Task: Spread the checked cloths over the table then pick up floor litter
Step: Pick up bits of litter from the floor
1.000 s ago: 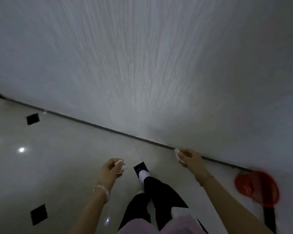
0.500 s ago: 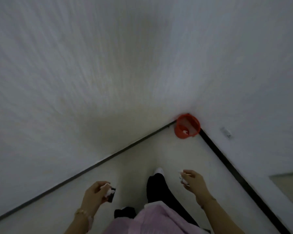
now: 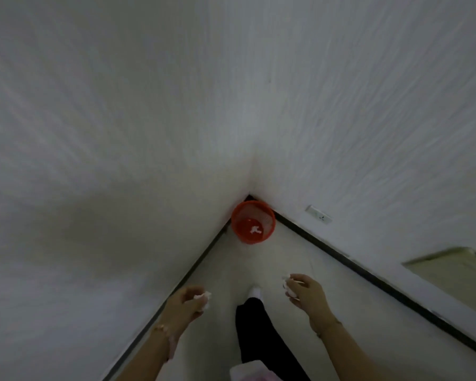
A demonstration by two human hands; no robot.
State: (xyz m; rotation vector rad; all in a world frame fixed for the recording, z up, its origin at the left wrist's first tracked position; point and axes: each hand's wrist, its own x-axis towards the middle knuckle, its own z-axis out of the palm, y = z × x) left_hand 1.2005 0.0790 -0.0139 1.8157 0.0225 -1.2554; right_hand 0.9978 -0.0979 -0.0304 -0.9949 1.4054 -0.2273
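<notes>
My left hand [image 3: 186, 305] is closed around a crumpled white paper scrap [image 3: 204, 296] at the lower middle of the view. My right hand [image 3: 305, 294] grips another white paper scrap [image 3: 287, 285] between its fingers. A red mesh waste basket [image 3: 252, 221] stands on the floor in the corner of the room, straight ahead of both hands and well beyond them. A white scrap [image 3: 256, 229] lies on the basket's bottom. No checked cloth or table is in view.
Two white textured walls [image 3: 121, 133] meet at the corner, with a dark skirting strip [image 3: 341, 255] along the pale floor [image 3: 231, 270]. My leg in black trousers and a white sock [image 3: 254, 292] steps forward between the hands. A wall socket [image 3: 318, 214] sits low on the right wall.
The view has swung right and moved closer to the corner, so the red basket now sits centred ahead and larger. Both hands still hold their paper scraps.
</notes>
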